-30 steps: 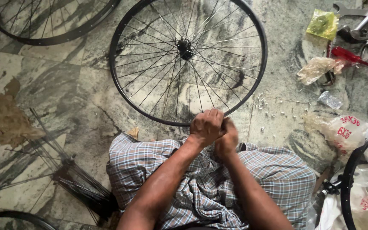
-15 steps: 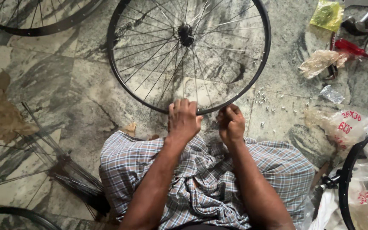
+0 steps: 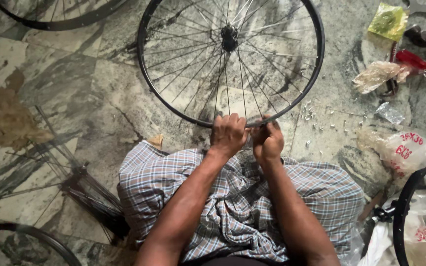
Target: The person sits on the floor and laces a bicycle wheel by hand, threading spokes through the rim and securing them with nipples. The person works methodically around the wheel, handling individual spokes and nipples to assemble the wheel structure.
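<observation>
Both hands, left hand [image 3: 228, 134] & right hand [image 3: 267, 140], pinch near edge of wheel rim [image 3: 316, 59]; hub beyond.

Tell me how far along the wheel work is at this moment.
Done: the wheel looks laced, spokes running from the hub to the rim. In hand: the left hand and right hand grip the near rim edge together. Left: cannot tell; loose small metal bits lie on the floor beside it, and a bundle of spare spokes.
</observation>
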